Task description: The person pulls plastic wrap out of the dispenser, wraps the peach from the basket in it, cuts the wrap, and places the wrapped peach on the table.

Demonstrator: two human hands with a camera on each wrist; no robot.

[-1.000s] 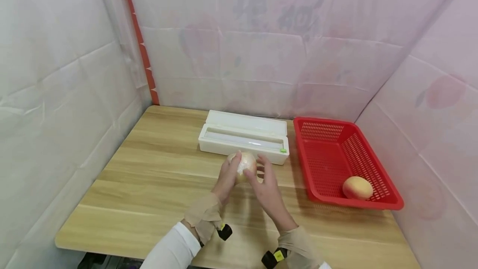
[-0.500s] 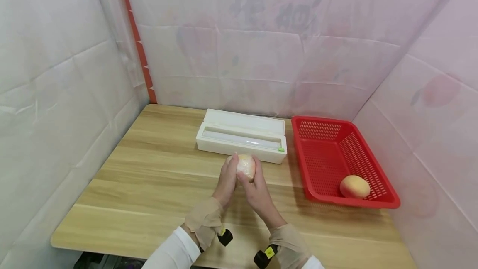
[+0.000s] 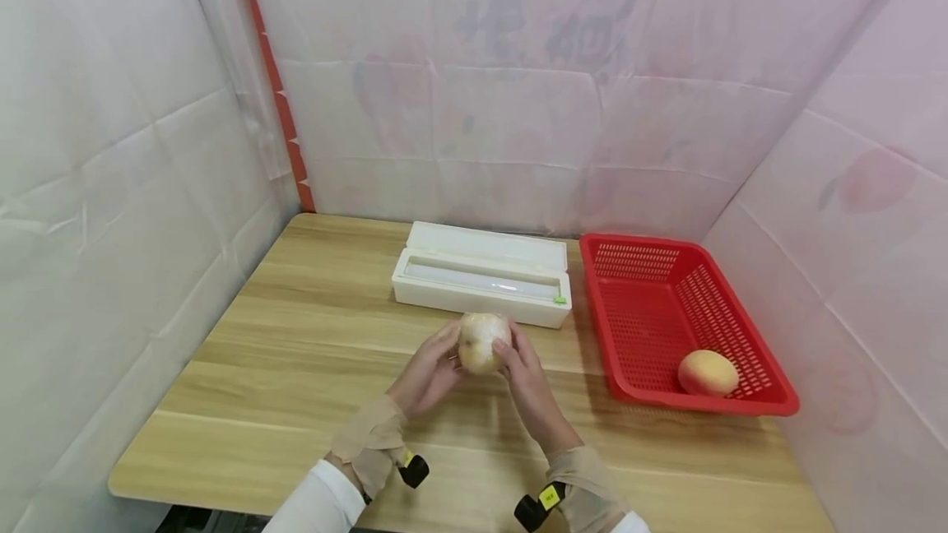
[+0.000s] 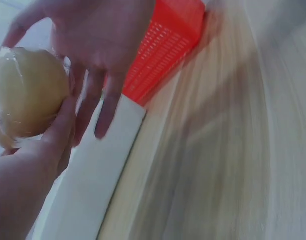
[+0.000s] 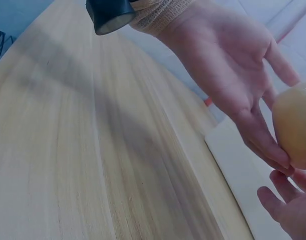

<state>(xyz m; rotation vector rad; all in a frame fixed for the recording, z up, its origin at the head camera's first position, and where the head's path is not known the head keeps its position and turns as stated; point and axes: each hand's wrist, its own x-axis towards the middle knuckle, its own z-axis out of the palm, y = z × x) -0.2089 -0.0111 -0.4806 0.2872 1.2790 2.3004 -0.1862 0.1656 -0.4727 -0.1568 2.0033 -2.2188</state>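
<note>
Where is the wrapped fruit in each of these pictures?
Head: wrapped fruit, below centre, between the left hand and right hand.
Left wrist: fruit at the left edge, upper half.
Right wrist: fruit at the right edge, partly cut off.
Shared landmark: the white box, visible in all three.

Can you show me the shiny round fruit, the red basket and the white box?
Round fruit (image 3: 477,342): head view, middle of its near side.
Red basket (image 3: 638,312): head view, bare floor inside it.
White box (image 3: 444,297): head view, front wall, left part.
</note>
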